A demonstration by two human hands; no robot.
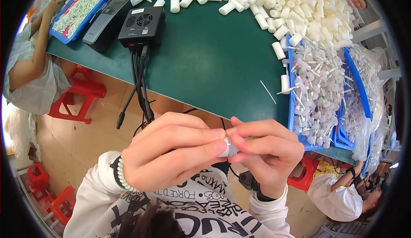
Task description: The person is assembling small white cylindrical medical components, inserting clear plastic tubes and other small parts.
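My left hand and my right hand meet close to my chest, below the green table's front edge. Both are closed around one small white cylindrical piece, which shows only between my fingertips; most of it is hidden by fingers. A bead bracelet sits on my left wrist. On the table to the right, a blue tray holds many white pieces with thin stems. Behind it lies a large heap of plain white cylinders.
A black box with cables hanging over the table edge stands at the left, beside a grey device. Another blue tray of white parts lies far left, where a person sits. Red stools stand on the floor. Another person sits lower right.
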